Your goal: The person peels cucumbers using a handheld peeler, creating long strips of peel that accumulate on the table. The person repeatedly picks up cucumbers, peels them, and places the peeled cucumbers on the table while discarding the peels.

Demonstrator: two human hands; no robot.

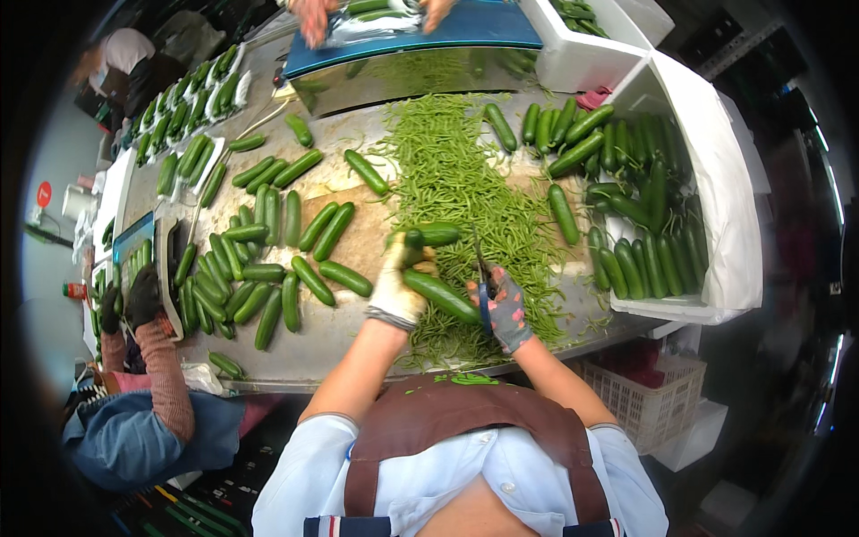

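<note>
My left hand (397,290), in a pale work glove, grips cucumbers. One long dark green cucumber (443,297) slants from it towards my right hand; another cucumber (437,234) sticks out above the fingers. Blur hides how many are in the grip. Scissors (484,302) with dark blades and a blue handle are in my right hand (508,312), which wears a grey glove with pink patches. The blades point away from me, just right of the cucumbers. Beneath both hands spreads a thick heap of thin green cucumber stems (463,168) across the metal table (268,366).
Loose cucumbers (235,268) cover the table's left part. On the right a white foam box (728,201) lies on its side, full of cucumbers. A co-worker's dark-gloved hands (144,295) hold a tray at left; another person's hands (315,20) work above a blue-topped machine (416,47).
</note>
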